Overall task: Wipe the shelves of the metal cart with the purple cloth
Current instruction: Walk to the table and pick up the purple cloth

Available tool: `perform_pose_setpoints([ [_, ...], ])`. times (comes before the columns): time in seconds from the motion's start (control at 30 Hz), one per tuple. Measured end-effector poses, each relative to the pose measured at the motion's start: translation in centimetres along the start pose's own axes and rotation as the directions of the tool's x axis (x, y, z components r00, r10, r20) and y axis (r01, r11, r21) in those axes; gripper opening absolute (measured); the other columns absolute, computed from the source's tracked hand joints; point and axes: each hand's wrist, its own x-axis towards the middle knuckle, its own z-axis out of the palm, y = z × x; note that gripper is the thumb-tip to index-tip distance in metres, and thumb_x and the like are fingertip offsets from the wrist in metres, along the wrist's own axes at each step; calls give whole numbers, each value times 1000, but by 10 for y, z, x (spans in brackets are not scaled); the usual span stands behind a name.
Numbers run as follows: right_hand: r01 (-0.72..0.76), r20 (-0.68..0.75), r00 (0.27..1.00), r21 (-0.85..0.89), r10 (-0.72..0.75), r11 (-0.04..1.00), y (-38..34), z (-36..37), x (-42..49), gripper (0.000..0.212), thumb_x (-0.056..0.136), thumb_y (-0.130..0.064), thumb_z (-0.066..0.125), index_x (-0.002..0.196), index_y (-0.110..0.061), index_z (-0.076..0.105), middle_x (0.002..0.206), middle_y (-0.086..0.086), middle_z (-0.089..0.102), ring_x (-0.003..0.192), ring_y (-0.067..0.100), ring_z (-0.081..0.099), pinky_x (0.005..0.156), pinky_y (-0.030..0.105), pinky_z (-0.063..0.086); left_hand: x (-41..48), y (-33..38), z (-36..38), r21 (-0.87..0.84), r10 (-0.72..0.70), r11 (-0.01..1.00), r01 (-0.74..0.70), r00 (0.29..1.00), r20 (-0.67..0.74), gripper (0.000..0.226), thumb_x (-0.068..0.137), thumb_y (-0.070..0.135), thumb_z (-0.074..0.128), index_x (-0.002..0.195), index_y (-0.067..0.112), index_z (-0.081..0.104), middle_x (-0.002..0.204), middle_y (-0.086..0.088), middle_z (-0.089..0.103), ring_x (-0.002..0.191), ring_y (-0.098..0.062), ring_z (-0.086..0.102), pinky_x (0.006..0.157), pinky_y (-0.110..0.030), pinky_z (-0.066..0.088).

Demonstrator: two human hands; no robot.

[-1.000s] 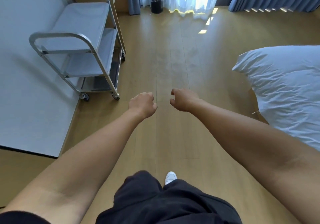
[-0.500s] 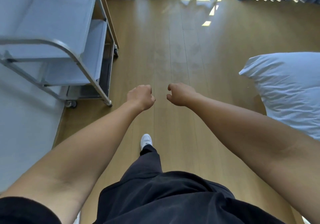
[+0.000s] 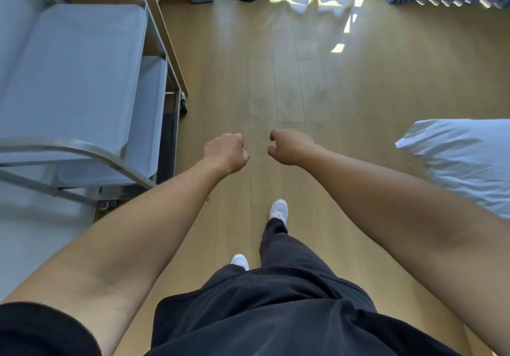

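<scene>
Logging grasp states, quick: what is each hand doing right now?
Left hand: closed, fingers curled, holding nothing.
Right hand: closed, fingers curled, holding nothing.

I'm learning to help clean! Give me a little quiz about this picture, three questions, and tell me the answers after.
1. True or false: the left hand is holding the purple cloth.
2. Pick one: the metal cart stands A) to the person's left, B) to the person's right, C) by the curtains.
3. Fill the gap: the white pillow lies on the person's ____ side.

Key
1. False: its fingers are curled round nothing, and no purple cloth is in view.
2. A.
3. Right.
</scene>
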Motion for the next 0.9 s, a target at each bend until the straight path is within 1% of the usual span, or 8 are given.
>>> perform_pose_setpoints([
  [0.1, 16, 3, 1000, -5, -16, 1000, 10, -19, 56, 38, 94, -37, 46, 124, -16, 54, 115, 5, 63, 104, 28, 60, 76, 36, 49, 57, 1, -8, 14, -3, 1000, 3, 1000, 13, 29, 91, 34, 50, 112, 17, 59, 113, -5, 63, 102, -27, 59, 83, -36, 50],
  [0.23, 41, 9, 999, -2, -41, 999, 28, -53, 144, 39, 95, -37, 47, 126, -15, 53, 118, 6, 63, 106, 29, 60, 83, 38, 52, 150, 4, -24, 28, -35, 999, 35, 999, 18, 29, 91, 34, 49, 112, 17, 59, 113, -5, 63, 101, -27, 59, 82, -36, 50],
  [0.37, 75, 21, 997, -12, -75, 997, 48, -97, 218, 39, 95, -37, 47, 128, -15, 53, 120, 7, 63, 107, 29, 60, 85, 39, 52, 233, 13, -51, 16, -66, 998, 65, 998, 25, 27, 90, 33, 49, 109, 16, 59, 110, -6, 63, 97, -28, 59, 81, -37, 51],
  [0.5, 113, 11, 994, -29, -113, 993, 58, -144, 295, 36, 95, -33, 46, 125, -14, 53, 116, 8, 63, 103, 30, 61, 75, 35, 49, 306, 10, -84, -8, -111, 994, 111, 994, -5, 24, 91, 31, 48, 107, 16, 58, 107, -5, 62, 95, -28, 58, 79, -36, 49],
  [0.6, 162, -11, 987, -35, -163, 986, 52, -175, 352, 36, 95, -33, 46, 124, -13, 52, 119, 8, 62, 105, 31, 60, 74, 36, 48, 354, -2, -106, -28, -140, 990, 139, 990, -17, 24, 92, 31, 48, 106, 15, 58, 106, -6, 62, 96, -28, 59, 81, -37, 50],
  [0.67, 173, -22, 985, -18, -173, 985, 42, -195, 392, 36, 94, -32, 46, 123, -13, 53, 118, 8, 62, 104, 31, 60, 75, 37, 49, 390, -15, -122, -36, -157, 987, 156, 987, -34, 24, 92, 31, 48, 107, 15, 58, 106, -6, 62, 94, -28, 59, 79, -37, 50],
  [0.8, 230, -76, 971, 26, -228, 973, 14, -237, 483, 37, 88, -33, 47, 118, -12, 55, 116, 11, 63, 104, 33, 60, 86, 44, 53, 470, -48, -159, -15, -176, 984, 175, 980, -92, 25, 93, 31, 47, 107, 14, 57, 108, -7, 61, 96, -29, 58, 74, -36, 46],
  [0.9, 269, -138, 955, 26, -263, 963, -13, -273, 549, 36, 88, -31, 48, 117, -12, 56, 114, 11, 64, 104, 33, 60, 86, 44, 53, 534, -81, -189, -26, -193, 981, 191, 971, -141, 24, 93, 32, 47, 106, 15, 57, 106, -6, 60, 94, -28, 57, 70, -35, 44],
])
